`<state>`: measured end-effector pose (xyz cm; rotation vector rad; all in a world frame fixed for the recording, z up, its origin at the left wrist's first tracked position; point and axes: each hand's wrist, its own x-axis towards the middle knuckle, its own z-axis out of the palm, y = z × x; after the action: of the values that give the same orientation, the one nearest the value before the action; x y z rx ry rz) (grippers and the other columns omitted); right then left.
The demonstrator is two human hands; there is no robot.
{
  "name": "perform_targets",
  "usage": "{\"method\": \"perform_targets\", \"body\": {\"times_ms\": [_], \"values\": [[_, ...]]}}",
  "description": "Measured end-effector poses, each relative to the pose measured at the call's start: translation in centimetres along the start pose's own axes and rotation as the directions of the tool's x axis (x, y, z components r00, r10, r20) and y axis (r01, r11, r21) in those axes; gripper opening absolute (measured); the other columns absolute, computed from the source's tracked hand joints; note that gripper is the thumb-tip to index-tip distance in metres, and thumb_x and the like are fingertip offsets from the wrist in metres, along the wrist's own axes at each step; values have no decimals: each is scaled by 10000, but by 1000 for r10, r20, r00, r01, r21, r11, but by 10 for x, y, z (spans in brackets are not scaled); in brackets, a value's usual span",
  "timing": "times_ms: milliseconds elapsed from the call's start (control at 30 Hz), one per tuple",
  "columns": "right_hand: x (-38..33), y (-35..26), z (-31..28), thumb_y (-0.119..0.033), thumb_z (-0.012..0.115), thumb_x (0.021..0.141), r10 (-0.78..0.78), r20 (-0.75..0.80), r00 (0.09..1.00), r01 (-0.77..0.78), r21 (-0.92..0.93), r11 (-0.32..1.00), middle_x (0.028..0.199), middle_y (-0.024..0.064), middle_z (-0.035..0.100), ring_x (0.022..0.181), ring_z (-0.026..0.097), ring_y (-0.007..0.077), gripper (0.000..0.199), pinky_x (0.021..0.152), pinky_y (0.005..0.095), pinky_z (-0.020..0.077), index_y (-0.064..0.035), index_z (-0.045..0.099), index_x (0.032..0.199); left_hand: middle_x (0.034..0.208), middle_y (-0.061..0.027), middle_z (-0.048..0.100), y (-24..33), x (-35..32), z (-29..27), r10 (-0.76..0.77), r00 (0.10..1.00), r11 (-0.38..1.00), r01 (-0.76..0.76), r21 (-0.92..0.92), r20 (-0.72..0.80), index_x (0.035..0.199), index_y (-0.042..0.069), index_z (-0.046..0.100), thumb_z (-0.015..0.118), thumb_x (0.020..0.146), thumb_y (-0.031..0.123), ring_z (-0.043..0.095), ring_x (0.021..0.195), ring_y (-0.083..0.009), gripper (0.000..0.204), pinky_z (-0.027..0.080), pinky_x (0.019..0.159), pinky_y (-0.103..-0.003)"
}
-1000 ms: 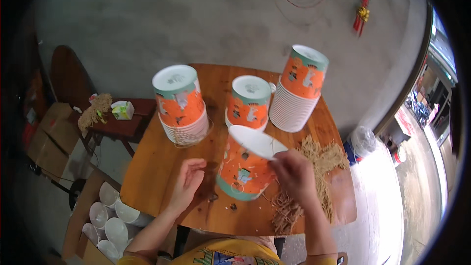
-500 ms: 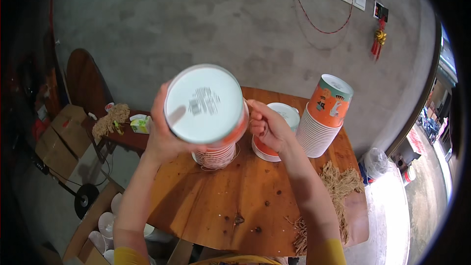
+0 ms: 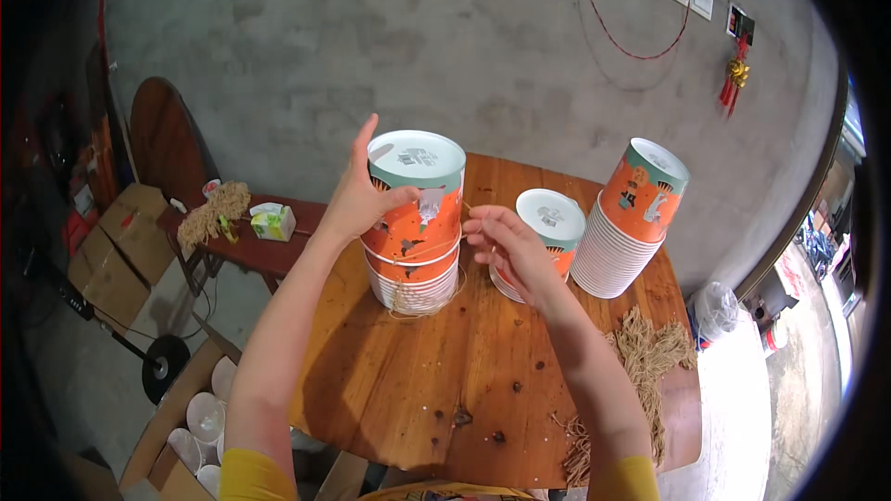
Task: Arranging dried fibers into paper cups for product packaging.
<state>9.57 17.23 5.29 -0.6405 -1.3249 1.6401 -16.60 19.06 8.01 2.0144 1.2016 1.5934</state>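
An upside-down orange paper bucket (image 3: 408, 224) with a green band and white base tops a short nested stack (image 3: 388, 293). My left hand (image 3: 357, 204) grips its left side, thumb across the front and fingers behind. A thin strand of twine (image 3: 422, 263) runs around the bucket's lower part. Beside the bucket's right side, my right hand (image 3: 506, 246) is closed in a pinch on the twine's end, fingers partly curled. More loose twine hangs about the white rims below. Just right of that hand stands a lower bucket stack (image 3: 549, 215), partly hidden by it.
A tall stack of upturned buckets (image 3: 617, 246) stands at the table's right. A bundle of tan twine (image 3: 645, 353) lies on the wooden table (image 3: 390, 399) near my right forearm. A bench (image 3: 237, 246) holds more twine and a tissue pack (image 3: 272, 222). White tubs (image 3: 206, 417) fill a carton lower left.
The bucket has come down from a raised, tilted position onto the stack. My left hand has gone down with it, and its hold is now on the left side. The right hand stays pinched.
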Motion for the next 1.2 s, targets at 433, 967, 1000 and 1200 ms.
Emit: {"method": "perform_targets", "body": {"times_ms": [433, 967, 1000, 1200], "values": [[-14, 28, -6, -234, 506, 995, 104, 14, 995, -97, -251, 963, 1111, 7, 630, 981, 574, 83, 273, 779, 242, 507, -75, 537, 1214, 1443, -189, 343, -21, -24, 16, -12, 999, 991, 5, -133, -46, 1522, 123, 104, 868, 671, 351, 382, 1330, -295, 1166, 323, 1109, -435], [-181, -49, 92, -485, 619, 877, -996, 40, 82, 995, -52, 80, 624, 36, 527, 442, 462, 166, 503, 403, 285, 361, -1, 618, 742, 1383, -217, 439, 47, -67, 105, 435, 901, 864, -419, 278, 7, 1320, 45, 458, 688, 832, 149, 436, 1278, -379, 550, 374, 1059, -440], [-194, -61, 79, -478, 539, 921, -870, 312, 381, 922, -58, 383, 632, 55, 528, 458, 469, 194, 516, 406, 297, 365, -3, 616, 731, 1413, -232, 400, 50, -66, 125, 369, 928, 910, -371, 187, 47, 1352, 48, 426, 693, 838, 183, 404, 1306, -387, 595, 357, 1074, -449], [-221, -91, 66, -393, 388, 1000, -669, 366, 647, 742, -100, 663, 636, 89, 488, 489, 465, 238, 528, 412, 335, 368, -4, 606, 720, 1362, -284, 380, -20, -32, 218, 27, 991, 991, -43, 124, 132, 1328, 12, 367, 835, 698, 378, 343, 1320, -435, 866, 328, 1081, -473]]}}
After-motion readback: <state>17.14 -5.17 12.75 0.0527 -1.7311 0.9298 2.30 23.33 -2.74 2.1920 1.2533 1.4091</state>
